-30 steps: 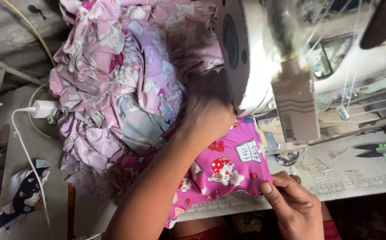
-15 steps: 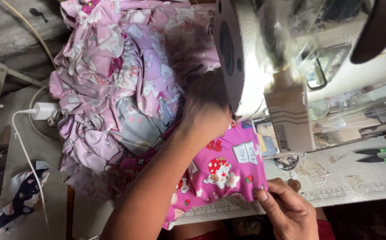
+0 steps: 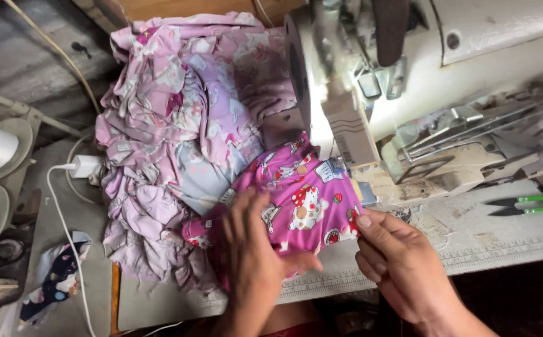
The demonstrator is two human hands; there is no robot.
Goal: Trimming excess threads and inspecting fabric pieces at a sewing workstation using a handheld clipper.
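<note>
Pink printed cloth (image 3: pixel 302 203) is laid on the sewing table (image 3: pixel 502 243), right in front of the white sewing machine (image 3: pixel 371 68), its far edge apparently tucked under the machine's head, likely so a seam can be fed. It is pinched at its right edge by the right hand (image 3: pixel 402 265), thumb on top, fingers curled beneath. It is pressed flat by the left hand (image 3: pixel 256 249), fingers spread over the near left part, not clamped. A heap of paler pink cloth (image 3: pixel 171 143) is bunched just left, touching it. Green snips (image 3: pixel 527 205) lie well apart at right.
</note>
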